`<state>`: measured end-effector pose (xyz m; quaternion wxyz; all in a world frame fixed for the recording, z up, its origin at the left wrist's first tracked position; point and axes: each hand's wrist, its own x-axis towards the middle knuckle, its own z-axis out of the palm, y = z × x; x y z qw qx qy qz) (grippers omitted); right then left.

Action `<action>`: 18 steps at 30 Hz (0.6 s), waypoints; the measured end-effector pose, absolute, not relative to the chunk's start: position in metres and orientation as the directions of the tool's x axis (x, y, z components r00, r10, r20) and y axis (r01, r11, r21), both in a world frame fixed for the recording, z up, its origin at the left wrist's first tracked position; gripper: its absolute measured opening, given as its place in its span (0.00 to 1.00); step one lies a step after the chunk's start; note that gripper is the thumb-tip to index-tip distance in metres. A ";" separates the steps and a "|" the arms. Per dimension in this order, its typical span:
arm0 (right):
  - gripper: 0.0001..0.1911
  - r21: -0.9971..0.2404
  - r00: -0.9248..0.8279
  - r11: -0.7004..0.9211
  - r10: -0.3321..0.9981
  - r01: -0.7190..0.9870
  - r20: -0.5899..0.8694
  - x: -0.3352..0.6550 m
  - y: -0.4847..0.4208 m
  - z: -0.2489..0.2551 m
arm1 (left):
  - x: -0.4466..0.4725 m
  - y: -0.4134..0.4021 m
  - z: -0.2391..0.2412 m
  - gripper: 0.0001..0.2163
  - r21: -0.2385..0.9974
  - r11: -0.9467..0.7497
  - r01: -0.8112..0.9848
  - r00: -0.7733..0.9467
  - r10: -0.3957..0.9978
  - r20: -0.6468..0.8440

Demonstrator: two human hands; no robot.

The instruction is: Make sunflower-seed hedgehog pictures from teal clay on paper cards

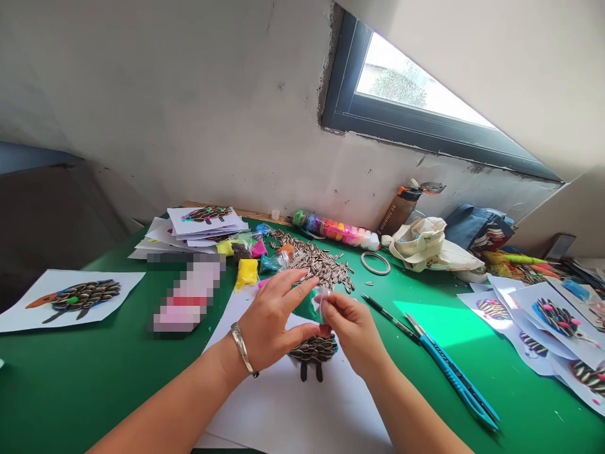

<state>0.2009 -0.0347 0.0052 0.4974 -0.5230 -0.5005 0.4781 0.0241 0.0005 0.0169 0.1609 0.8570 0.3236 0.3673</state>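
At frame centre, the right hand (353,328) has its grip pinched on a small clear packet (322,301), whose long axis is roughly upright. The left hand (270,323) has its grip spread, forefinger beside the packet. Both are above the seed hedgehog (312,349) on the green desk (118,372).

daylight from window (416,85) | glare patch on table (439,321) | edges warped

Craft clutter around a cloth bag (430,246) on a green table (94,372).
Just left of it, a ring (375,263); behind it, a bottle (401,208); farther left, a row of coloured clay tubs (335,230) and stacked papers (198,227); in front, a blue cutter (454,372).
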 end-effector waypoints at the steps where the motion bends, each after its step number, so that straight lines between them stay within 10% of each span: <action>1: 0.14 -1.000 0.033 -0.022 0.999 -0.008 -0.022 0.201 -0.035 0.007 | 0.023 0.002 0.015 0.27 0.510 -0.742 0.436 0.547 0.668 0.504; 18: 0.10 -0.995 0.007 0.101 0.995 0.022 0.101 0.210 -0.033 0.008 | 0.020 0.007 0.009 0.22 0.357 -0.807 0.471 0.560 0.586 0.586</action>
